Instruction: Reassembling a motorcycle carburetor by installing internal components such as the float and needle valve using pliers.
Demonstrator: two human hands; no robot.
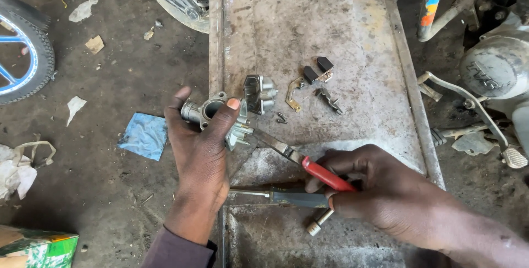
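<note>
1. The person's left hand (201, 152) is gripping a grey metal carburetor body (216, 115) over the left edge of a worn metal workbench (341, 31), fingers clamped around it.
2. The right hand (380, 191), at four o'clock from the carburetor, is closing around red-handled pliers (297, 158), whose tips are meeting the carburetor's underside.
3. A screwdriver (281, 195) is lying on the bench just beneath the pliers.
4. At one o'clock from the carburetor, a float bowl (259, 94), a brass bracket (293, 95), a black float (318, 71) and small screws (281, 117) are resting on the bench.
</note>
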